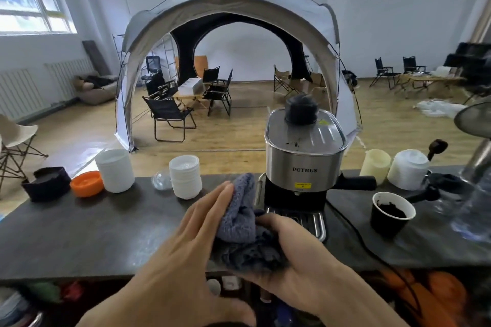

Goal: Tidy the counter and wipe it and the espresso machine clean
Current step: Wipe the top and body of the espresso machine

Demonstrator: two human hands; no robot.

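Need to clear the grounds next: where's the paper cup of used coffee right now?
In the head view, the paper cup stands on the counter right of the espresso machine, in front of the white lid stack.

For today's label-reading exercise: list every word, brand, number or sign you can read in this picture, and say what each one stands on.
"PETRUS": dark letters on the front of the brushed steel espresso machine.
Small yellow sticker below the brand name: print too small to read.
Yellow sticker on the machine's top, beside the black round cap: too blurred to read.
Nothing else readable.
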